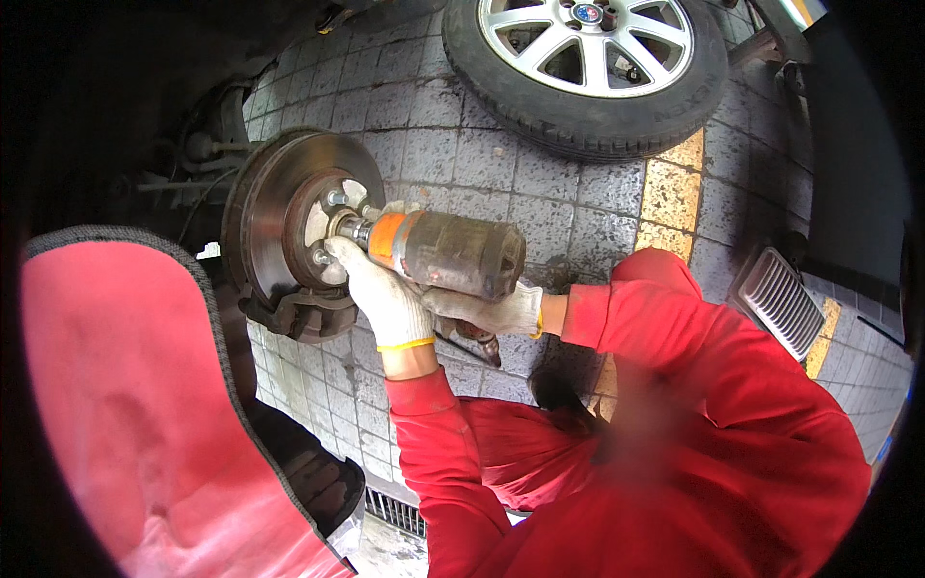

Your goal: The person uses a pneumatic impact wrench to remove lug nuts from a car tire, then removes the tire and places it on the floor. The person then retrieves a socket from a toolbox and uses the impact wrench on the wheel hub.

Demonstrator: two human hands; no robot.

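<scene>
An impact wrench (448, 255) with a dark, worn body and an orange band lies level in front of the wheel hub. Its socket (355, 229) reaches into the middle of the hub, where I cannot tell what it sits on. My left hand (385, 301), in a white knit glove, wraps the wrench's front end, fingers close to the socket. Under the body, my gloved right hand (499, 310) is closed round the handle, which is mostly hidden. Behind the hub stands a brake disc (265, 226) with bare studs around the socket and a brake caliper (310, 320) at its lower edge.
A wheel with a silver rim and black tyre (588, 130) lies on the tiled floor at the far side. A red fender cover (125, 385) hangs at the left. Suspension parts (198, 149) show behind the disc. A grey slatted panel (782, 303) is at the right.
</scene>
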